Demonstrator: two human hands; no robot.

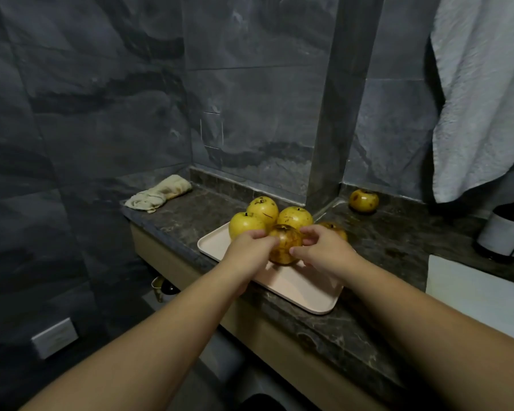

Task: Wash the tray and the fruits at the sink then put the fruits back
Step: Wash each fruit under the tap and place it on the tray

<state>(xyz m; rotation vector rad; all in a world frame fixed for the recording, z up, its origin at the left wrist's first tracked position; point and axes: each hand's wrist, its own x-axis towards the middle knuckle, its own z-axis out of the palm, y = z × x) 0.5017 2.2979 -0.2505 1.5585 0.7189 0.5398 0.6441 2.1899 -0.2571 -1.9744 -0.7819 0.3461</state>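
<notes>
Both the left hand (250, 247) and the right hand (321, 247) grip one browned apple (285, 247) over the pink tray (303, 292), beside three yellow apples (263, 207) on the surface (398, 241).

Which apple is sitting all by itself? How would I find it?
Look along the dark marble counter to the far right, below the hanging white towel. The lone apple sits there against the wall. The other apples crowd the pink tray; this one stands apart on bare stone.

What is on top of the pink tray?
The tray holds three yellow fruits at its far end; both hands grip a browner fruit over it. Another fruit is half hidden behind the right hand.
</notes>
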